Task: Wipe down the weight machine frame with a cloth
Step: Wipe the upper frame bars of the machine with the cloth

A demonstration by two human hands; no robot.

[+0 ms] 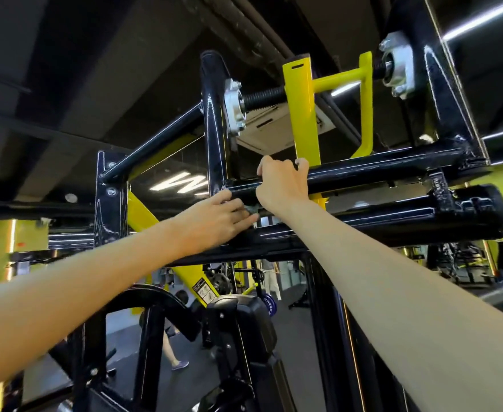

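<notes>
Reaching up at the middle of the view, both hands meet on the weight machine frame, a lattice of glossy black tubes streaked with white light reflections and rough at the welds. The right hand grips the upper crossbar, with its fingers curled over the top of the tube. At 8 o'clock from it, the left hand stretches its fingers almost straight toward the joint where an upright tube meets the crossbar.

The cloth shows only as a small grey-green scrap at the left fingertips, just under the right wrist and against the black tube. Most of it is hidden, so its size and shape cannot be made out. I cannot tell whether the left hand pinches it or merely presses it to the metal.

At 12 o'clock a yellow arm rises behind the crossbar. It is mounted on a threaded shaft that ends in a silver bearing at 11 o'clock. Toward 6 o'clock sits a black pad, and a warning label beside it is too small to read. A person's legs show at 7 o'clock, cut off by the frame.
</notes>
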